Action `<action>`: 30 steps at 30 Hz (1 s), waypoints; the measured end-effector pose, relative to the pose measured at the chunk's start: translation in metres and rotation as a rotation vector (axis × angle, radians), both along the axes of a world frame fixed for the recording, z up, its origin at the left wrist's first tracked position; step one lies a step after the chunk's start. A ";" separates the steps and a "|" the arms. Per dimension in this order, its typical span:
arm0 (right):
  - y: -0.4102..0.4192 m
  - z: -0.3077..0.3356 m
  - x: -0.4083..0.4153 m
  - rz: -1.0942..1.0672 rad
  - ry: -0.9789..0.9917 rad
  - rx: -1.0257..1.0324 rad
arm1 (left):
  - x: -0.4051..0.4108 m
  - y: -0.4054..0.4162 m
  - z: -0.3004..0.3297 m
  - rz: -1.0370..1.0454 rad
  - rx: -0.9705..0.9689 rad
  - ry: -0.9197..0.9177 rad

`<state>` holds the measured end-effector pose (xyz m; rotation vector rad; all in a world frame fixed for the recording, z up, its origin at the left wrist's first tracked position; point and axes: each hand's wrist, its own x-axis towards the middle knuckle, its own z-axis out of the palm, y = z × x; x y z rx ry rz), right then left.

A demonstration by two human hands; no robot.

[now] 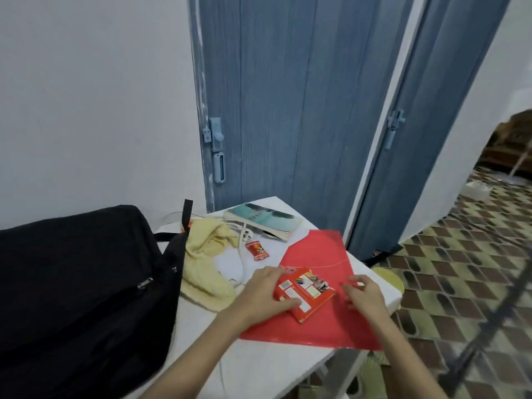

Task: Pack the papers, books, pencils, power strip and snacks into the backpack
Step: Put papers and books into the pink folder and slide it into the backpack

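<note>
Nearest, left hand (266,292) grips the red pencil box (305,295) by its left edge, thumb underneath near edge, fingers over the top; box lies on the red folder (313,254). Right hand (361,296) just right of the box, fingers loosely curled, holding nothing, fingertips touching the folder. Folder sits flat on the white counter (259,367), right side overhanging its edge. Black backpack (77,283) on the left, zipper looks closed (hard to tell). Yellow cloth (207,263) beside the backpack, partly over the white power strip cable (241,249). Red snack packet (257,250) further back, clear of the folder. Teal book (263,220) at the far corner, in front of the blue door (288,110)
</note>
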<state>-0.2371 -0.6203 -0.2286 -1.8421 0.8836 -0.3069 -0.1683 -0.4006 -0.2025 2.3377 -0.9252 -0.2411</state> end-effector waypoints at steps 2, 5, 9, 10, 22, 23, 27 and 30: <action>-0.005 -0.003 0.011 0.054 -0.017 0.080 | -0.005 -0.021 -0.011 -0.013 0.114 0.052; -0.010 -0.005 0.021 0.136 -0.010 0.108 | -0.006 -0.042 -0.025 0.032 0.271 0.030; -0.029 -0.007 0.019 0.158 -0.019 -0.064 | -0.005 -0.050 -0.032 0.175 0.186 -0.101; -0.035 -0.008 0.018 0.138 -0.003 -0.167 | -0.004 -0.051 -0.034 0.220 0.164 -0.151; -0.052 0.009 0.032 0.243 0.042 0.293 | 0.007 -0.061 -0.043 0.311 0.269 -0.072; -0.053 0.011 0.031 0.292 0.068 0.255 | 0.007 -0.062 -0.042 0.322 0.267 -0.062; -0.088 0.020 0.022 0.172 0.026 0.006 | 0.010 -0.061 -0.044 0.379 0.271 -0.056; -0.128 0.029 -0.001 0.029 0.035 -0.097 | 0.012 -0.062 -0.050 0.392 0.280 -0.098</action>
